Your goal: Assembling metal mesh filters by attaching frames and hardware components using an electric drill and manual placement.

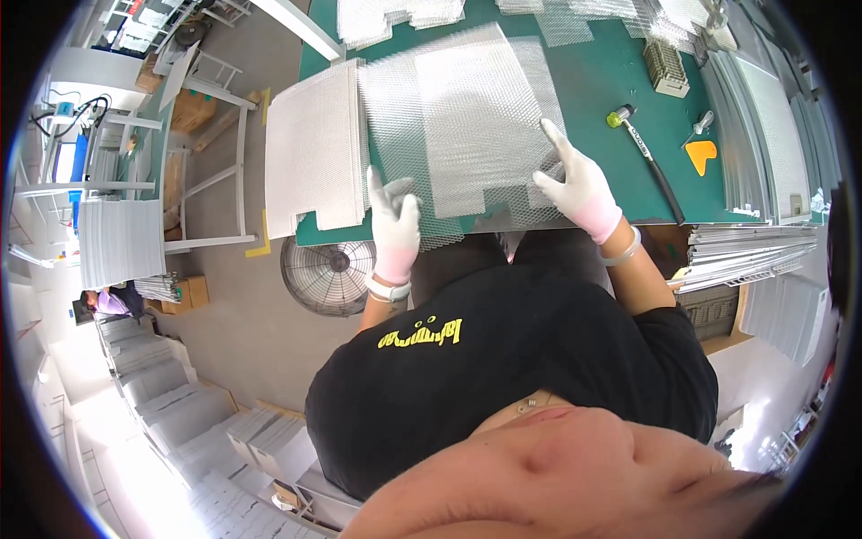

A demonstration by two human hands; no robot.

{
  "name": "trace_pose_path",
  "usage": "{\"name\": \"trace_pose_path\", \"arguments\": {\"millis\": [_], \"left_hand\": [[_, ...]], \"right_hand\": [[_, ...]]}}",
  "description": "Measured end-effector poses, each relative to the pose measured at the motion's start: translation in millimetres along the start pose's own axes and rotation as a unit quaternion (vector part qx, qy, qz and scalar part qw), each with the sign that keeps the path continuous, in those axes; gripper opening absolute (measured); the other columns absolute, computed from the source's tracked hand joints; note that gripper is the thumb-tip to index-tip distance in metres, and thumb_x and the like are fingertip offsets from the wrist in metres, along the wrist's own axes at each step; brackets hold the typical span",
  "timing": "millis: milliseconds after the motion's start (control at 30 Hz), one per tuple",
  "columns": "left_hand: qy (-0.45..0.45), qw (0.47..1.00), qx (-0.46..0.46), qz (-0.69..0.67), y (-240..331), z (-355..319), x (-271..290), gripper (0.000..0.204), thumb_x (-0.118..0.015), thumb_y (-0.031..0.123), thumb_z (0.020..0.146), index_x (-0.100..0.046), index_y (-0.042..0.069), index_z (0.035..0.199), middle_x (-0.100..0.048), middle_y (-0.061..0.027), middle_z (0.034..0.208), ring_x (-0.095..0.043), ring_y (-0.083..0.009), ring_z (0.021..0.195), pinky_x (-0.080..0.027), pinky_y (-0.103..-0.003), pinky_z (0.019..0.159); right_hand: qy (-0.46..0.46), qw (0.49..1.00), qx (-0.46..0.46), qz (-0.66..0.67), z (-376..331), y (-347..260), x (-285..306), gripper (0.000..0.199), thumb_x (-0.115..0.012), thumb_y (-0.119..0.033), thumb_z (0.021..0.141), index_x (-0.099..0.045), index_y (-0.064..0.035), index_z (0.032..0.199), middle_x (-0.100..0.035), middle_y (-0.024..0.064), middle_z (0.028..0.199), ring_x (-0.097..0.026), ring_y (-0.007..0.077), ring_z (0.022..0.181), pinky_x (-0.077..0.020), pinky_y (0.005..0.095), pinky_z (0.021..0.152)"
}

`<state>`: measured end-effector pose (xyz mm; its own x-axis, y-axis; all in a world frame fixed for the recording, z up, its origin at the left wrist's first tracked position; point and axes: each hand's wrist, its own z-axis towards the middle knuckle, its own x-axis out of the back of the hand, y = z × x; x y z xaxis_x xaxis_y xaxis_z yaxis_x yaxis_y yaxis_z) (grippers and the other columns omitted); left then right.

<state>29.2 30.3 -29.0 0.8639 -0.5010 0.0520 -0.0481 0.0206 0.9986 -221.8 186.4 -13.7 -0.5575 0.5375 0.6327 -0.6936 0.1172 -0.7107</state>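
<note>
Both of my hands wear white gloves with pink cuffs. My left hand (395,216) is at the near left part of a thin silvery mesh sheet (471,126), its index finger stretched out and its fingers apart. At the sheet's right side is my right hand (579,184), with index finger and thumb spread wide. Neither hand visibly grips anything; whether the fingertips touch the mesh I cannot tell. The sheet has notched near corners and overlaps other see-through mesh sheets. Left of it lies a stack of whitish mesh sheets (316,144) with a similar notched outline.
On the green tabletop (615,198) lie a black-handled hammer (658,175), an orange scraper (701,157) and a beige ridged block (665,67). More mesh (400,18) lies along the far side. Pale panels (750,135) stand at the right. A floor fan (330,274) is below the table's left edge.
</note>
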Motion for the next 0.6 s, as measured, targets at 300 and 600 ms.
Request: {"name": "trace_pose_path", "arguments": {"millis": [300, 600], "left_hand": [[-0.026, 0.865, -0.184, 0.467, -10, 52, -35, 0.076, -0.076, 0.031, 0.081, -0.044, -0.002, 0.142, -0.058, -0.0222, 0.115, -0.058, -0.0375, 0.107, -0.047, -0.043, 0.095], [-0.062, 0.858, -0.101, 0.5, -21, 63, -49, 0.076, -0.074, 0.038, 0.08, -0.047, 0.0, 0.141, -0.058, -0.0233, 0.12, -0.058, -0.0374, 0.111, -0.048, -0.042, 0.096]], "right_hand": [[-0.004, 0.988, -0.126, -0.092, 2, 16, 4, 0.067, -0.071, -0.024, 0.083, -0.047, -0.0075, 0.143, -0.063, 0.0199, 0.123, -0.062, 0.0356, 0.111, -0.0498, 0.0383, 0.095], [0.017, 0.982, -0.108, -0.157, -2, 43, -9, 0.062, -0.07, -0.03, 0.084, -0.051, -0.0108, 0.139, -0.066, 0.0176, 0.11, -0.064, 0.0353, 0.1, -0.0521, 0.04, 0.087]]}}
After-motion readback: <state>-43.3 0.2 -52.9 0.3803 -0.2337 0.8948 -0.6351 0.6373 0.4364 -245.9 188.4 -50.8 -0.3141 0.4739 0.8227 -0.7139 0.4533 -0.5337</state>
